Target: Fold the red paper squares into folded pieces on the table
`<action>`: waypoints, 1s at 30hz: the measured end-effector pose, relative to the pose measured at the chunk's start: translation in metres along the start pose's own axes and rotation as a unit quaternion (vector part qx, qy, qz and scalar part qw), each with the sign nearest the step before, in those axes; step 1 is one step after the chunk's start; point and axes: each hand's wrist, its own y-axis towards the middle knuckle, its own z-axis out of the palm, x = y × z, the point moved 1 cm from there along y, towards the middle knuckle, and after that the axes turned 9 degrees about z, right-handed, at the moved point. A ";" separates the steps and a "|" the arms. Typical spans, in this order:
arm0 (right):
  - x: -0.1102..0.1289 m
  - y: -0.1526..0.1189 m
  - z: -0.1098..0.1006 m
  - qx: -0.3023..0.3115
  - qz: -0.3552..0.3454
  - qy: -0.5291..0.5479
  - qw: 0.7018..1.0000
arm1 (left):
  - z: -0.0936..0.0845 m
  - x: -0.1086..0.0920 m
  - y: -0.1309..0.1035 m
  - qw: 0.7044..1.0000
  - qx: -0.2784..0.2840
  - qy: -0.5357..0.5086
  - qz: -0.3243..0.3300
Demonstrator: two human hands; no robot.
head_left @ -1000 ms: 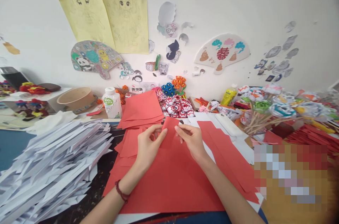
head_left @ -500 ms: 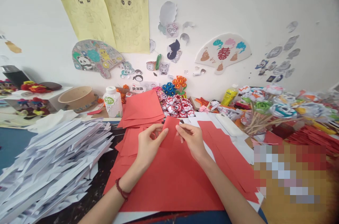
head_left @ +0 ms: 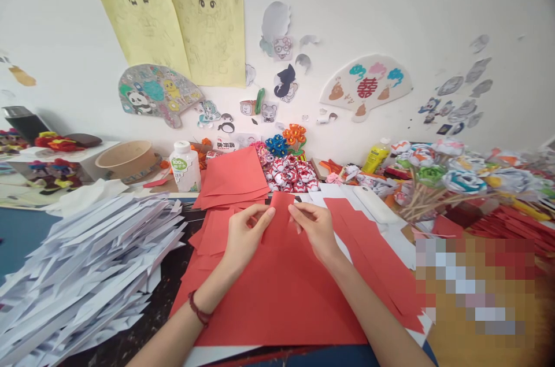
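A small folded piece of red paper (head_left: 282, 200) is held up between my two hands, above a large red sheet (head_left: 281, 297). My left hand (head_left: 249, 229) pinches its left edge between thumb and fingers. On the right edge, the thumb and forefinger of my right hand (head_left: 313, 227) are closed on the same piece. Square red sheets (head_left: 234, 175) are stacked behind my left hand. Long red strips (head_left: 368, 257) lie over white paper to the right of my right hand.
A heap of folded white strips (head_left: 87, 274) covers the left side. Behind are a white bottle (head_left: 184, 167), a round tan container (head_left: 128, 160) and red-white paper pieces (head_left: 291, 173). Paper flowers on sticks (head_left: 429, 176) stand at the right; a blurred patch hides the lower right.
My left hand has shifted very slightly up and right along the small red paper. My right hand has stayed almost in place.
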 end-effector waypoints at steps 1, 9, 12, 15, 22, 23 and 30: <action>0.000 0.000 0.000 -0.001 0.000 -0.001 1.000 | 0.000 0.000 0.000 1.000 -0.002 0.001 -0.001; 0.002 -0.001 0.000 -0.001 0.005 -0.002 1.000 | 0.000 -0.001 0.000 1.000 -0.013 -0.004 0.004; 0.002 -0.001 0.000 0.002 0.008 -0.001 1.000 | -0.001 -0.002 0.000 1.000 -0.015 -0.004 0.003; 0.002 -0.001 0.000 0.005 0.005 -0.002 1.000 | -0.001 -0.002 0.000 1.000 -0.016 -0.001 0.002; 0.003 -0.001 0.000 0.001 0.006 -0.008 1.000 | -0.001 -0.002 -0.001 1.000 -0.015 -0.003 0.004; 0.004 -0.001 0.000 0.000 0.004 -0.011 1.000 | 0.000 -0.002 -0.001 1.000 -0.015 -0.001 0.002; 0.005 -0.003 0.001 0.025 -0.004 -0.035 0.999 | -0.002 -0.002 0.002 1.000 -0.014 0.009 0.013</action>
